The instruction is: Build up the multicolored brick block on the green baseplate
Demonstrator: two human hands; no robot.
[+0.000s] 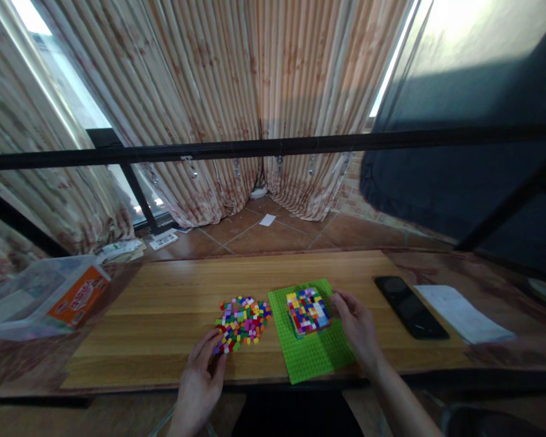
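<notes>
Box (31, 323): clear, orange label (80, 296), at left edge of frame; cut off there, contents hard to make out.
Left hand (201, 370): lower frame, left of centre; loosely curled at near-left rim of loose bricks (243, 323), with thumb apart from fingers; no grip visible.
Loose bricks: spread on wooden table (164, 303), just left of lower centre; judged light, hard, smooth, apt to skid; best pinched singly by opposite sides. Some undersides and overlaps hidden.
Green plate (307, 362): lower frame, right of centre, slightly turned; judged thin, likely to slide; best steadied at a bare corner. Right edge partly behind right hand (357, 326).
Brick block (307, 311): on green plate; judged light and stiff, perhaps apt to split at joints; best held low by opposite walls. Far wall hidden.
Right hand: beside block, with thumb and fingertips close together; cannot tell whether pinching a brick or touching the block.
Phone (410, 307): lower right, lying flat.
Paper (463, 314): right of phone; blurred, any writing unreadable.
</notes>
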